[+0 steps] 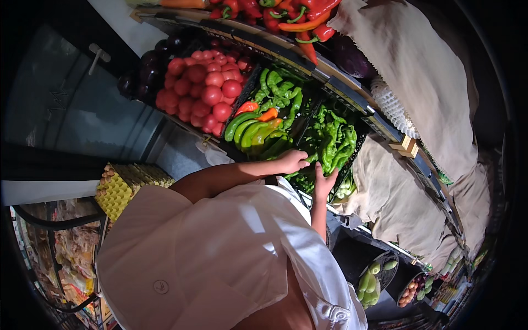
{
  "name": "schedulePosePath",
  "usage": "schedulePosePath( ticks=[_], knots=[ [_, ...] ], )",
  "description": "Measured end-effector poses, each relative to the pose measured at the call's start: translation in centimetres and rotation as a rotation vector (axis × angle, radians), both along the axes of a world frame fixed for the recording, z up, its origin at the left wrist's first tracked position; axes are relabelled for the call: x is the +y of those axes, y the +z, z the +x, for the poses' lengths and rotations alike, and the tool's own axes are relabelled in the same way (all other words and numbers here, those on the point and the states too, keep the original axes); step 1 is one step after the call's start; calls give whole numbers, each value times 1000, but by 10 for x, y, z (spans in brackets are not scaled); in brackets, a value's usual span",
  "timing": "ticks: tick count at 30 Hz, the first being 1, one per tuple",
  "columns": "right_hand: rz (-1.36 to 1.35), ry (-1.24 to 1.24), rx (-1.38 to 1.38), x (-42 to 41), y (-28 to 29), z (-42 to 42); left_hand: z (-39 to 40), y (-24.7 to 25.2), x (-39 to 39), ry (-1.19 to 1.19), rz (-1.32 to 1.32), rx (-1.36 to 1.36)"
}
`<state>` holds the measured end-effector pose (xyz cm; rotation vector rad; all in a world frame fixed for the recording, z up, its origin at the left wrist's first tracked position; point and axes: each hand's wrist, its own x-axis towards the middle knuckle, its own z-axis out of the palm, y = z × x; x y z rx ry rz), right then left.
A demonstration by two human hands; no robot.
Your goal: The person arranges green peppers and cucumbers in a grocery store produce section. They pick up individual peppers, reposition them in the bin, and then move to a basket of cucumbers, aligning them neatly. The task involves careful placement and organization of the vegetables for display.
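Wrinkled green peppers (336,138) lie heaped in a black mesh crate (358,153). My left hand (293,161) is at the crate's near left side, its fingers curled and their tips close together beside a green pepper. Whether anything is pinched there is too small to tell. At the near edge of the heap, my right hand (324,181) has its thumb and fingers apart, with pepper tips between them. I cannot tell whether it grips them. Left of this crate, another holds smooth green peppers (249,134), with orange-red peppers (247,108) among them.
Tomatoes (202,90) and eggplants (150,70) fill the left of the sloping display. Red peppers (305,16) sit on the upper shelf, above a black rail (344,93). Beige cloths (396,185) cover the right. Stacked egg trays (123,189) stand at left, near a glass door (74,95).
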<state>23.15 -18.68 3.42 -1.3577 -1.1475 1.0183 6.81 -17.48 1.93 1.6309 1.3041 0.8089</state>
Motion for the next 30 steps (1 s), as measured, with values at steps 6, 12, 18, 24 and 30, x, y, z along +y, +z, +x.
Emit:
schedulePosePath(
  ticks=[6, 12, 18, 24, 30],
  knots=[
    [-204, 89, -56, -1, -25, 8, -5, 13, -5, -115, -39, 525],
    [-187, 2, -231, -2, -32, 11, -6, 3, -4, -135, -54, 660],
    [-104, -182, -202, -1, -21, 12, -11, 21, -5, 64, 156, 573],
    [-40, -283, -225, -5, -25, 20, -9, 19, -6, -90, 253, 559],
    [-251, -83, -441, -10, -22, 15, -12, 16, -8, -260, 103, 702]
  ],
)
